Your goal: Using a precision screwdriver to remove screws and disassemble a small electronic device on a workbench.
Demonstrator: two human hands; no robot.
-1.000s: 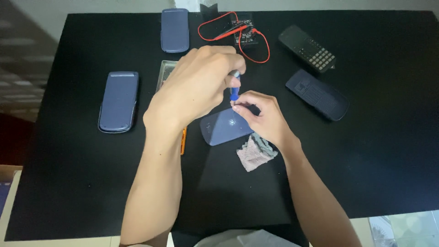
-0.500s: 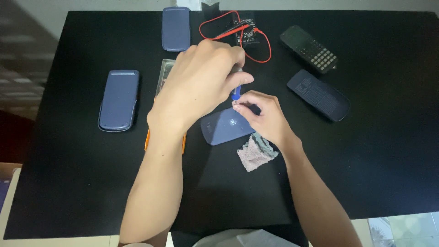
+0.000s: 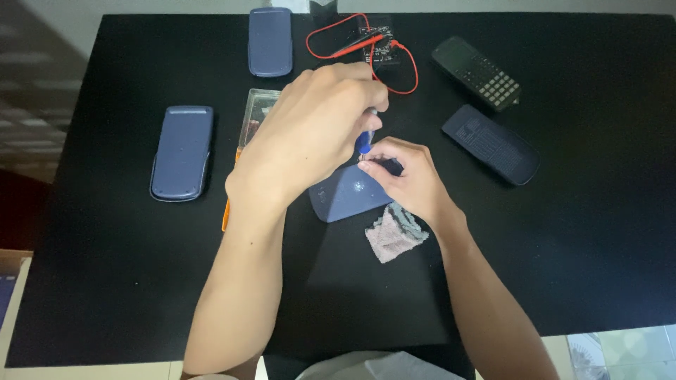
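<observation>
While the right hand [image 3: 408, 179] pins the blue case [image 3: 348, 193], left-hand fingers [image 3: 352, 91] grip a screwdriver [image 3: 364, 141].

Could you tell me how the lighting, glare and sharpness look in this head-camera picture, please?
Head view: lit from above, a pale glare patch on the blue curved plastic cover beneath the hands; the matte black table swallows shadows; the left hand, gripping a blue-handled screwdriver, looks slightly soft, as does the right hand; the black keypad calculator stays fairly sharp; the floor at the left edge is dim.

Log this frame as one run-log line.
left hand: grips screwdriver | right hand: steadies blue case | cloth beside case | table: black
</observation>
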